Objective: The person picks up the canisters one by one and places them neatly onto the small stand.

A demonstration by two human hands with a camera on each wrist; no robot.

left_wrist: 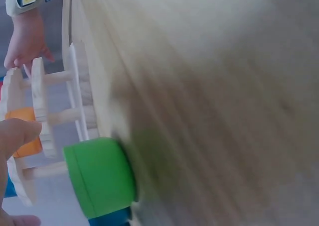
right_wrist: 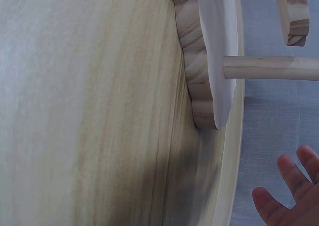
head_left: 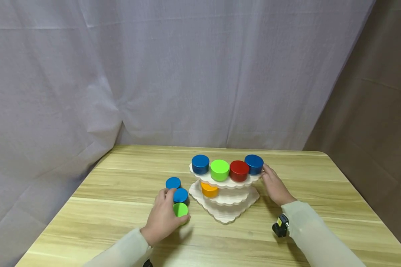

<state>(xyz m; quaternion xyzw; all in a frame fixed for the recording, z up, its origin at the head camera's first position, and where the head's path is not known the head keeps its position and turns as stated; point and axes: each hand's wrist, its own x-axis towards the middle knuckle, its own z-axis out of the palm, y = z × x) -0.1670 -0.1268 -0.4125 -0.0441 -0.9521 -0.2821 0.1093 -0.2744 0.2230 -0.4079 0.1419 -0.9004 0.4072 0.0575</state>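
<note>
Beside the tiered wooden stand [head_left: 224, 213], the left hand [head_left: 162, 216], spread around a green cylinder [head_left: 181, 210], might jostle the adjacent blue cylinder [head_left: 181, 195] by closing crookedly, the right hand [head_left: 276, 187] outstretched.

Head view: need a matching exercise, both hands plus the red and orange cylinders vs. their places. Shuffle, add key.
1. red cylinder
2. left hand
3. orange cylinder
4. right hand

A. on the middle tier
B. at the right side of the stand
C. on the top tier
D. at the green cylinder on the table

Pairs: 1-C, 2-D, 3-A, 4-B
</note>
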